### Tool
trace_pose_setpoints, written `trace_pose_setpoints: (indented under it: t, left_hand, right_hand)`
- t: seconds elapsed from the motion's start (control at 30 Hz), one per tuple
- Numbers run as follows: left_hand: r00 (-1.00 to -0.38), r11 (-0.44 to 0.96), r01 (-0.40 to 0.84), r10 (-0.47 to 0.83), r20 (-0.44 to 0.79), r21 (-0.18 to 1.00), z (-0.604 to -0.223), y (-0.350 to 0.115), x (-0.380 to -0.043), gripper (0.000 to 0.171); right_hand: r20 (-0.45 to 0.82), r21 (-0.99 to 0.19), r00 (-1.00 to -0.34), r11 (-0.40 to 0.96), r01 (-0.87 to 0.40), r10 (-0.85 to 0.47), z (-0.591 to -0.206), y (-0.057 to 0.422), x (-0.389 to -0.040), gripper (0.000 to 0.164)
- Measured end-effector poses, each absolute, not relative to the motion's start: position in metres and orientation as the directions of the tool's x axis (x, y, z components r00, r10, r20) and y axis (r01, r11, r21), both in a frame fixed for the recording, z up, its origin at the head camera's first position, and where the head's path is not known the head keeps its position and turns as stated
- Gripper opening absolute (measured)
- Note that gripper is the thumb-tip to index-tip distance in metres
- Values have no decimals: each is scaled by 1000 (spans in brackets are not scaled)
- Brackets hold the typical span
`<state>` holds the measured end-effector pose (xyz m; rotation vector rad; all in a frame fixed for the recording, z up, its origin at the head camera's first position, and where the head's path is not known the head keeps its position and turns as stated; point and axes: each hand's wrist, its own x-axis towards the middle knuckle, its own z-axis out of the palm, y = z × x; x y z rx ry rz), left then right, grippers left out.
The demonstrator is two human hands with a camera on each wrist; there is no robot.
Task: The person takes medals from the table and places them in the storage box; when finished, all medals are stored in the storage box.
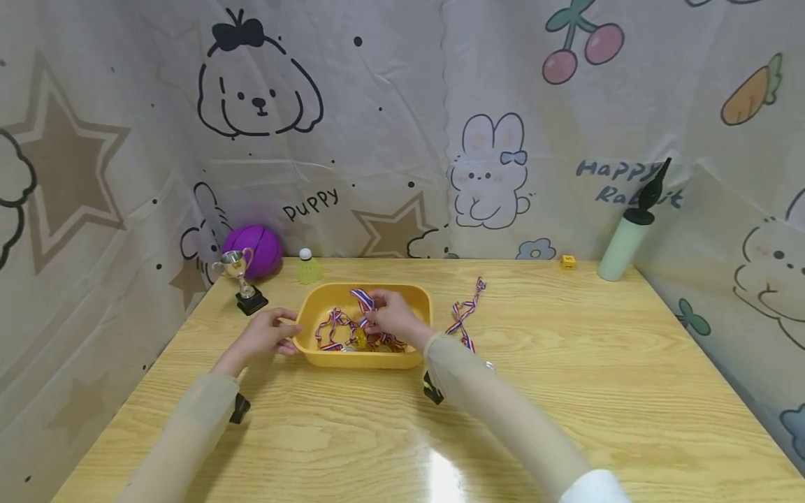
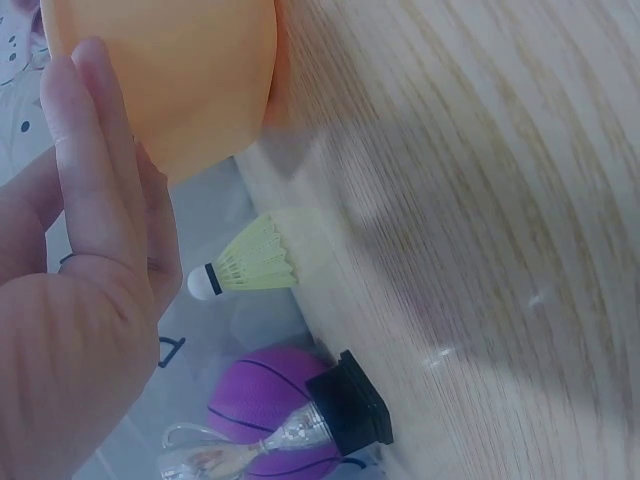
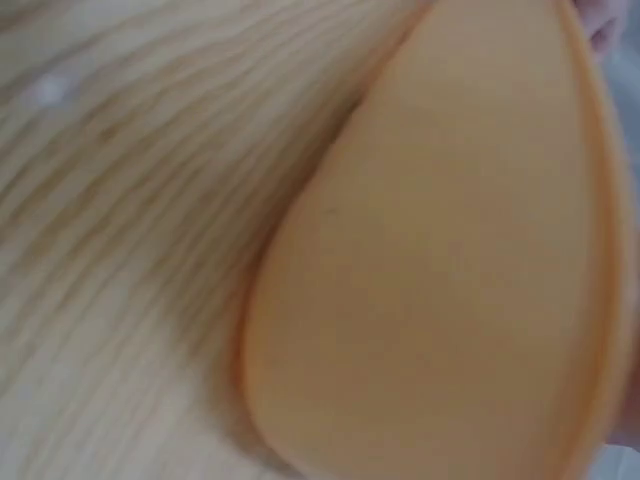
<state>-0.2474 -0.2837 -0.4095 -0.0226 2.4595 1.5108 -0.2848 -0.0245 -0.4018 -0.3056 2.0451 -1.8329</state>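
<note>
A yellow plastic basin (image 1: 371, 360) holds a tangle of red, white and blue medal ribbons (image 1: 335, 320) with a gold medal (image 1: 360, 338) among them. Inside it, my right hand (image 1: 396, 316) pinches a striped ribbon (image 1: 363, 299), which rises from the pile. The fingertips of that hand are partly hidden. My left hand (image 1: 267, 331) is at the basin's left end; in the left wrist view its straight fingers (image 2: 95, 170) rest against the outer wall (image 2: 190, 80). Only the basin's outside (image 3: 430, 260) shows large in the right wrist view.
Another ribboned medal (image 1: 464, 316) lies right of the basin. Behind on the left are a trophy cup (image 1: 242, 279), a purple ball (image 1: 258, 248) and a yellow shuttlecock (image 1: 308, 267). A small yellow cube (image 1: 568, 262) and a green pump-like cylinder (image 1: 622, 248) stand at the back right.
</note>
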Motion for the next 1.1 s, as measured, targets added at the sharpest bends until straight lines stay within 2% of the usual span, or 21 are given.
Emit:
trace_pose_setpoints:
  t: [0.2, 0.47, 0.7, 0.87, 1.1]
  left_hand:
    - [-967, 465, -146, 120, -225, 873, -410, -283, -248, 44]
    - [-966, 457, -148, 125, -228, 877, -407, -283, -247, 44]
    - [-966, 453, -142, 130, -223, 880, -408, -283, -247, 45]
    - [-967, 456, -153, 115, -229, 876, -409, -282, -245, 45]
    - [-967, 454, -150, 116, -225, 878, -410, -280, -241, 45]
  right_hand:
    - [-104, -972, -921, 235, 13, -377, -414, -22, -286, 45]
    - [-70, -945, -928, 322, -56, -367, -419, -20, -287, 37]
    - [-17, -873, -939, 463, -154, -344, -412, -9, -286, 44]
    - [-1, -899, -934, 409, -156, -358, -404, 5, -285, 43]
    - [-30, -940, -921, 325, -107, -388, -389, 42, -282, 50]
